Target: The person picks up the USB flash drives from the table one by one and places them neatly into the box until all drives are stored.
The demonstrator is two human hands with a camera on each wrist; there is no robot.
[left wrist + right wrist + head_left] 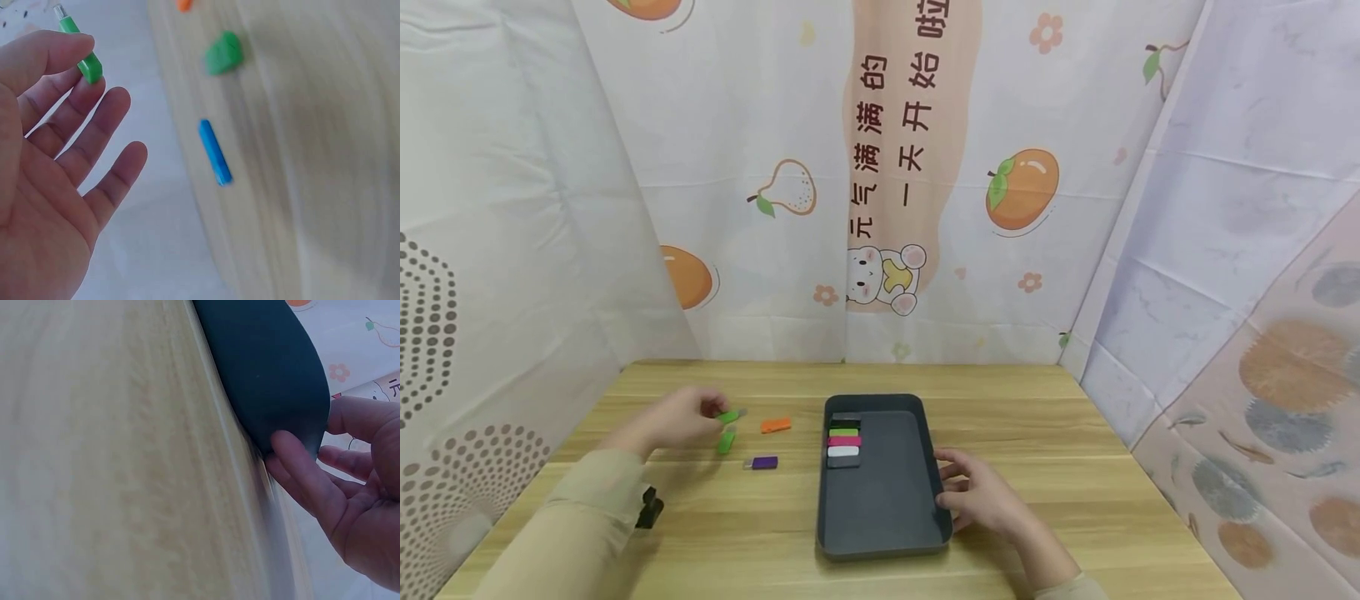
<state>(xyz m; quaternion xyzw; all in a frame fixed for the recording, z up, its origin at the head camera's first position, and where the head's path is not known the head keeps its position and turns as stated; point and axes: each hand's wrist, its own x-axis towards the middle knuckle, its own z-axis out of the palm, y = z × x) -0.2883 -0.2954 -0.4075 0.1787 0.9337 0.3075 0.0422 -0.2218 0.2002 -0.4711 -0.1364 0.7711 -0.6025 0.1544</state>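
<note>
My left hand (688, 417) pinches a green USB stick (90, 67) between thumb and fingertip, its metal plug pointing away. Just below lies a second green USB stick (726, 442) on the table. An orange USB stick (776, 425) and a purple one (763, 462) lie to the right of that hand. The left wrist view also has a blue stick (215, 153) on the wood. With its thumb and fingers, my right hand (981, 492) holds the right side wall of a dark grey tray (895, 500). Several USB sticks, including a pink one (844, 442), form a column at the tray's upper left.
The wood-patterned table (1015, 400) extends on both sides of the tray. A white printed curtain (737, 108) hangs behind its far edge, and more cloth hangs at left and right. A black device (649, 508) sits at the left wrist.
</note>
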